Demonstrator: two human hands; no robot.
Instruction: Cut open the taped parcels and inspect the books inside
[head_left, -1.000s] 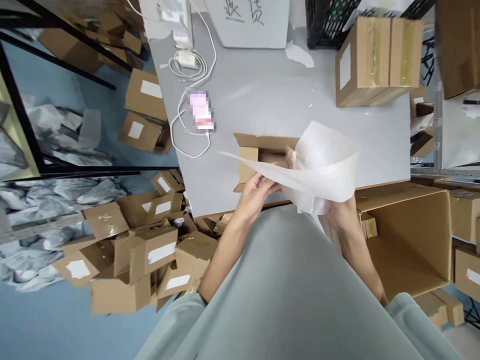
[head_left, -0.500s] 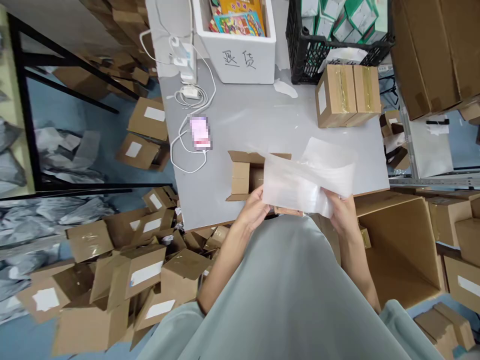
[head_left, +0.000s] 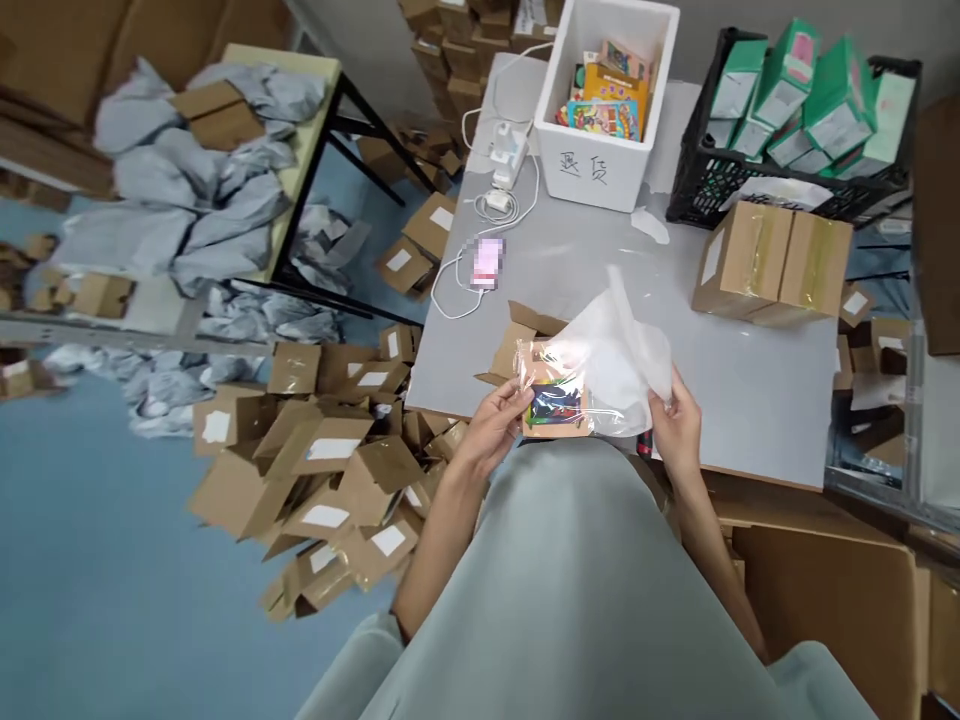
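My left hand (head_left: pixel 495 425) is closed on the left edge of a flat package in clear plastic (head_left: pixel 556 404), with a tan card and a dark, rainbow-edged picture showing through. My right hand (head_left: pixel 679 428) pinches the right side of a thin white wrapping sheet (head_left: pixel 626 350). The sheet spreads up and right from the package, and part of it lies behind the clear plastic. Just behind the package stands a small open cardboard box (head_left: pixel 517 340), partly covered by it. A small red and black object (head_left: pixel 644 444) shows below the sheet, too hidden to name.
A phone (head_left: pixel 487 262) on a white cable lies on the grey table (head_left: pixel 750 390). At the back are a white foam bin (head_left: pixel 600 175) with colourful booklets and a black crate (head_left: pixel 690 180) of green boxes. Taped cartons (head_left: pixel 772 262) stand right; discarded boxes (head_left: pixel 330 450) pile up left.
The white sheet has been folded back toward the right, so the picture package now shows in my left hand. My view has turned toward the left.
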